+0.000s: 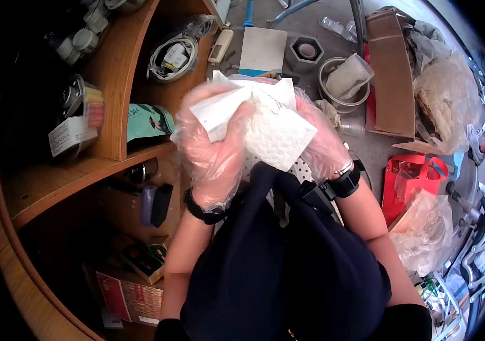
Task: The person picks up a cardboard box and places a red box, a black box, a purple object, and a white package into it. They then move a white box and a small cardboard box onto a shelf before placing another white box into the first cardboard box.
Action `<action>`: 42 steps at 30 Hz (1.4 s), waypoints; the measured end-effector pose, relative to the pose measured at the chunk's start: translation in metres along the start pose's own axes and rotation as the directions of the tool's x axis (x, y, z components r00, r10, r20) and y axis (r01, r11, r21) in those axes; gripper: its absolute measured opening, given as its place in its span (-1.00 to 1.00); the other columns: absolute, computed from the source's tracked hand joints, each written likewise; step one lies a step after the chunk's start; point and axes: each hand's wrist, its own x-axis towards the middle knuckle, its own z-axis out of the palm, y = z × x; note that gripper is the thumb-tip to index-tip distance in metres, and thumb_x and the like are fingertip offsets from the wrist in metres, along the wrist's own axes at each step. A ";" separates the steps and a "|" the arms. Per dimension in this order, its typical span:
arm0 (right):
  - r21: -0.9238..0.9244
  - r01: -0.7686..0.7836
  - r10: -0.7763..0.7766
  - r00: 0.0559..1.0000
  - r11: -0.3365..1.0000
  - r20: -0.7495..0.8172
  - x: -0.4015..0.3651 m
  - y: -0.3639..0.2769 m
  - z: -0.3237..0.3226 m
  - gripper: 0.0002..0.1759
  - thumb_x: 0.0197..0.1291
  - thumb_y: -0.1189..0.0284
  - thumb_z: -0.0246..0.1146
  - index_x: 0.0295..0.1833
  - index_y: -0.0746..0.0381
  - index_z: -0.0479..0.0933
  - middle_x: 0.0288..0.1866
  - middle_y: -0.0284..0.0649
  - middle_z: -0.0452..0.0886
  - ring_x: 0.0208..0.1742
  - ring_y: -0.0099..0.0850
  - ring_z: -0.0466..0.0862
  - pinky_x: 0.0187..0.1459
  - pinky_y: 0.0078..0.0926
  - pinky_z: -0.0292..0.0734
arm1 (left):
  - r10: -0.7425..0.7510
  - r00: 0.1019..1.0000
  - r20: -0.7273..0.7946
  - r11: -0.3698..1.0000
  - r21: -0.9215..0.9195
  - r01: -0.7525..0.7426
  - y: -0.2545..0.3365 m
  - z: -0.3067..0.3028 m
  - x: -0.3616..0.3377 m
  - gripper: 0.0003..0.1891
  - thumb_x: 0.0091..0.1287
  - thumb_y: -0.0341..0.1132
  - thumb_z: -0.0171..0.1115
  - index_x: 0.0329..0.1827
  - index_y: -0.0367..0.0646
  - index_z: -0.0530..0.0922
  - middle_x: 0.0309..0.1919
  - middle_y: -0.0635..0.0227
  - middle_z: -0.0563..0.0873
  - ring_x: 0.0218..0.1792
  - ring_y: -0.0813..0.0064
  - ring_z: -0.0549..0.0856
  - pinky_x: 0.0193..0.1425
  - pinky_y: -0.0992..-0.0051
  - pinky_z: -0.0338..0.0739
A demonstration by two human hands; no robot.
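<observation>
Both my hands wear thin clear plastic gloves. My left hand [211, 150] grips the left part of a white paper towel [276, 136], which is folded and crumpled between the hands. My right hand [323, 142] holds the towel's right side from behind; a bracelet and a black watch sit on that wrist. A black band circles my left wrist. Below the hands hangs dark navy cloth [279, 261] with a white dotted piece showing under the towel.
A curved wooden shelf unit [111, 74] at left holds coiled cable [173, 57], a green packet [148, 120], boxes and small items. On the grey floor lie a cardboard box [391, 74], a metal bowl [342, 79], a red bag [410, 182] and plastic bags [424, 233].
</observation>
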 end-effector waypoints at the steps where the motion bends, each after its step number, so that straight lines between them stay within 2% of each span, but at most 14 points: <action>1: -0.083 0.052 -0.050 0.998 0.995 0.023 0.000 0.000 0.000 -0.52 0.45 0.41 0.23 0.41 0.28 0.40 0.28 -0.26 0.58 0.20 -0.56 0.61 0.19 -0.57 0.55 | 0.051 0.998 -0.029 0.999 -0.002 -0.051 -0.002 0.003 0.002 -0.70 0.40 -0.36 0.39 0.10 -0.30 0.60 -0.03 0.27 0.74 -0.01 0.51 0.68 0.13 0.45 0.57; 3: -0.286 0.128 -0.117 0.992 0.950 0.055 -0.002 0.003 0.001 -0.53 0.47 0.40 0.21 0.42 0.27 0.41 0.29 -0.26 0.59 0.19 -0.56 0.62 0.19 -0.56 0.55 | -0.120 0.992 -0.043 0.992 -0.037 0.118 0.001 0.005 -0.002 -0.72 0.42 -0.36 0.36 0.09 -0.32 0.61 -0.02 0.24 0.75 -0.01 0.50 0.70 0.12 0.46 0.58; 6: -0.023 0.186 -0.183 0.978 0.982 0.095 -0.001 0.017 -0.005 -0.51 0.46 0.39 0.23 0.42 0.26 0.40 0.28 -0.27 0.60 0.19 -0.55 0.62 0.20 -0.54 0.55 | -0.055 0.989 -0.139 0.984 0.160 0.078 -0.006 0.004 -0.002 -0.72 0.42 -0.37 0.35 0.09 -0.34 0.61 -0.03 0.18 0.77 -0.04 0.46 0.74 0.06 0.43 0.63; 9: -0.045 -0.060 0.055 0.992 0.997 -0.112 0.003 0.016 -0.007 -0.48 0.43 0.45 0.24 0.45 0.25 0.37 0.29 -0.27 0.59 0.22 -0.59 0.59 0.22 -0.56 0.52 | 0.111 0.983 -0.149 0.953 0.296 -0.062 -0.006 0.005 0.000 -0.75 0.31 -0.48 0.43 0.00 -0.33 0.63 -0.08 0.14 0.77 -0.12 0.34 0.77 0.00 0.36 0.64; 13: -0.478 0.279 -0.214 0.959 0.833 0.186 -0.004 0.012 0.002 -0.20 0.11 0.50 0.47 0.47 0.26 0.33 0.32 -0.26 0.54 0.26 -0.59 0.51 0.25 -0.55 0.46 | 0.032 0.983 -0.182 0.980 0.200 0.005 -0.002 0.002 0.007 -0.56 0.28 -0.52 0.42 0.23 -0.29 0.58 -0.03 0.03 0.76 -0.06 0.23 0.78 0.03 0.33 0.64; 15: -0.430 0.015 -0.028 0.999 0.903 -0.025 -0.013 -0.003 0.027 0.04 -0.02 0.29 0.63 0.51 0.27 0.20 0.36 -0.23 0.50 0.34 -0.48 0.49 0.33 -0.40 0.46 | 0.495 0.868 0.037 0.718 0.546 -0.433 0.007 0.000 0.015 -0.38 0.24 -0.55 0.42 0.41 -0.23 0.46 0.06 -0.05 0.71 0.08 0.21 0.73 0.11 0.32 0.62; 17: -0.513 0.077 -0.125 0.990 0.855 -0.060 -0.013 0.004 0.028 -0.09 0.05 0.36 0.57 0.46 0.27 0.26 0.29 -0.23 0.54 0.29 -0.49 0.52 0.30 -0.42 0.48 | 0.524 0.850 0.054 0.735 0.475 -0.484 0.000 0.001 0.015 -0.22 0.22 -0.55 0.43 0.53 -0.18 0.31 0.12 -0.03 0.67 0.15 0.25 0.67 0.18 0.31 0.59; 21: -0.410 0.140 -0.170 0.985 0.901 -0.036 -0.014 0.000 0.026 -0.30 0.17 0.45 0.46 0.40 0.27 0.35 0.21 -0.26 0.58 0.21 -0.53 0.55 0.24 -0.46 0.51 | 0.183 0.939 -0.291 0.976 0.166 -0.138 0.007 0.004 0.013 -0.24 0.30 -0.44 0.41 0.54 -0.28 0.22 0.11 0.05 0.62 0.12 0.31 0.65 0.25 0.33 0.55; 22: -0.332 0.181 -0.183 0.983 0.926 0.025 -0.015 -0.003 0.024 -0.36 0.20 0.47 0.43 0.37 0.28 0.37 0.19 -0.27 0.59 0.19 -0.54 0.56 0.22 -0.48 0.51 | -0.212 0.976 -0.058 0.949 -0.249 0.192 0.006 -0.009 0.015 -0.32 0.36 -0.38 0.37 0.50 -0.30 0.26 0.12 0.08 0.62 0.14 0.32 0.64 0.27 0.33 0.53; 23: -0.331 0.181 -0.183 0.983 0.926 0.024 -0.017 -0.007 0.021 -0.36 0.20 0.47 0.43 0.37 0.28 0.37 0.19 -0.27 0.59 0.19 -0.54 0.56 0.22 -0.48 0.51 | -0.461 0.834 0.303 0.659 -0.513 0.550 0.008 -0.016 0.015 -0.39 0.42 -0.33 0.32 0.46 -0.33 0.30 0.14 0.11 0.62 0.16 0.34 0.63 0.29 0.34 0.51; 24: -0.427 0.119 -0.114 0.993 0.896 0.038 -0.018 -0.013 0.016 -0.35 0.17 0.47 0.46 0.36 0.27 0.39 0.22 -0.30 0.57 0.21 -0.56 0.54 0.22 -0.47 0.50 | -0.492 0.756 0.432 0.481 -0.589 0.649 0.014 -0.017 0.012 -0.49 0.49 -0.26 0.24 0.39 -0.33 0.36 0.17 0.19 0.62 0.17 0.38 0.64 0.30 0.36 0.51; 27: -0.621 0.222 -0.193 0.974 0.751 0.115 -0.009 -0.009 0.006 -0.35 0.08 0.35 0.55 0.29 0.20 0.48 0.18 -0.31 0.62 0.16 -0.46 0.62 0.15 -0.40 0.54 | -0.488 0.693 0.531 0.444 -0.532 0.721 -0.004 -0.030 0.007 -0.55 0.47 -0.33 0.25 0.34 -0.32 0.42 0.19 0.21 0.63 0.20 0.39 0.63 0.33 0.35 0.49; 29: -0.915 0.398 -0.494 0.809 0.059 0.320 -0.011 -0.020 0.004 -0.33 0.00 0.26 0.58 0.24 0.14 0.52 0.14 -0.26 0.65 0.18 -0.25 0.65 0.17 -0.34 0.55 | -0.522 0.715 0.464 0.471 -0.542 0.696 -0.002 -0.027 0.006 -0.58 0.43 -0.37 0.31 0.29 -0.31 0.48 0.14 0.21 0.67 0.13 0.42 0.68 0.24 0.39 0.56; 42: -0.909 0.395 -0.507 0.760 -0.136 0.406 -0.024 -0.039 0.019 -0.58 -0.05 0.42 0.52 -0.02 0.16 0.58 -0.02 -0.20 0.65 0.02 -0.17 0.68 0.05 -0.33 0.59 | -0.365 0.853 0.374 0.875 -0.174 0.451 0.011 -0.023 0.006 -0.69 0.31 -0.46 0.43 0.10 -0.31 0.65 -0.10 0.32 0.78 -0.12 0.60 0.73 -0.02 0.54 0.63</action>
